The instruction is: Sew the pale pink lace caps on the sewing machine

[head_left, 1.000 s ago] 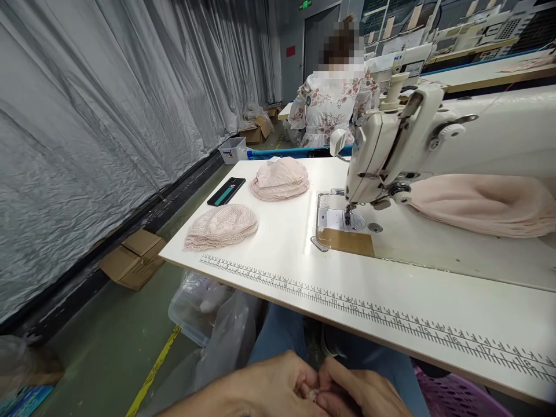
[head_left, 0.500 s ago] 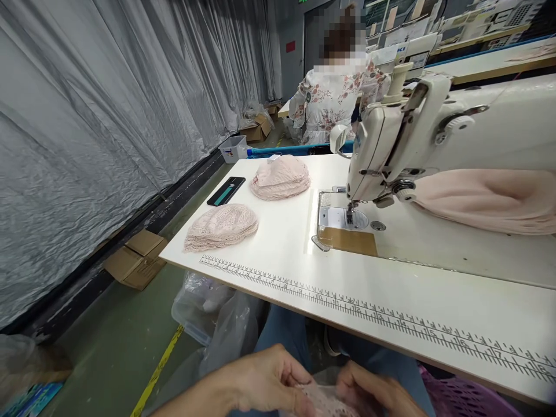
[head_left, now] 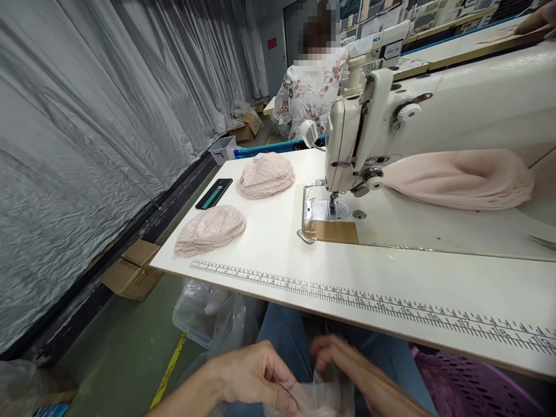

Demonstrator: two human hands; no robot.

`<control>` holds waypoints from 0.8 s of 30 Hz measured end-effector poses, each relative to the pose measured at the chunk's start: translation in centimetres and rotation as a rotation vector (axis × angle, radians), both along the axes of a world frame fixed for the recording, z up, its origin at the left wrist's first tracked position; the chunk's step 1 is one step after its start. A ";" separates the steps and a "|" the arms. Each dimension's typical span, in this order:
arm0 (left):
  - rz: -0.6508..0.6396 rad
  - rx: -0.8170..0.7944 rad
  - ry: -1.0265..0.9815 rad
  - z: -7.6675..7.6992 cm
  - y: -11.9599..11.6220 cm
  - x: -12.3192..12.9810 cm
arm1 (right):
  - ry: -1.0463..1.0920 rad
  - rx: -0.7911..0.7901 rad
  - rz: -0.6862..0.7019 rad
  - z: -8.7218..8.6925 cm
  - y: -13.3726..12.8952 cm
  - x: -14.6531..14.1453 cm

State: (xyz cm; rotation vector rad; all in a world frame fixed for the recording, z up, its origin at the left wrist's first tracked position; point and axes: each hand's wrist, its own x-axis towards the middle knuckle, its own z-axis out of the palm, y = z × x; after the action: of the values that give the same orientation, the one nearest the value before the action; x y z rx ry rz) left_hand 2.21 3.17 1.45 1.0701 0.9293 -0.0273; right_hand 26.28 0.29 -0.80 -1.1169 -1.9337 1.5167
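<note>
Low in the view, over the lap, my left hand point(head_left: 256, 376) pinches a sheer pale pink lace piece point(head_left: 324, 399) between thumb and fingers. My right hand point(head_left: 347, 368) is just to the right, fingers curled above the sheer cloth and smeared by motion; whether they grip it I cannot tell. The lower part of the piece runs out of the picture. On the white table point(head_left: 269, 243) lie two stacks of pale pink lace pieces: a near stack point(head_left: 211, 230) and a far stack point(head_left: 266, 175).
A sewing machine point(head_left: 351, 139) stands on the table, with pink cloth point(head_left: 460, 179) under its arm and scissor tips point(head_left: 542, 240) at right. A phone point(head_left: 214, 193) lies beside the stacks. A purple basket point(head_left: 473, 382) sits below right. A person point(head_left: 308, 92) sits ahead.
The view has turned slightly right. My right hand has lifted and moved left and away from my body, drawing off from the lace. My left hand keeps its pinch.
</note>
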 end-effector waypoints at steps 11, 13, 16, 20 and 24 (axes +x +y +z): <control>0.036 0.110 -0.073 2.3 0.3 -2.0 | 0.134 -0.175 0.185 0.1 2.0 -1.5; 0.069 0.096 -0.093 2.1 0.1 -2.4 | 0.170 -0.188 0.177 -0.2 1.6 -1.5; 0.106 0.078 -0.103 1.9 -0.1 -2.8 | 0.162 -0.189 0.138 -0.4 1.4 -1.6; 0.086 0.064 -0.047 2.2 -0.2 -2.4 | 0.127 -0.178 0.144 -0.6 1.4 -2.2; 0.031 0.168 0.105 1.9 -0.6 -0.6 | 0.090 -0.184 0.171 -0.8 1.4 -2.5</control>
State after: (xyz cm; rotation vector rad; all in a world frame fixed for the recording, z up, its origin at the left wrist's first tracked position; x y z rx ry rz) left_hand 1.58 2.61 3.31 1.2187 1.0567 0.0204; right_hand 23.83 1.73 -1.61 -0.9573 -1.8997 1.8358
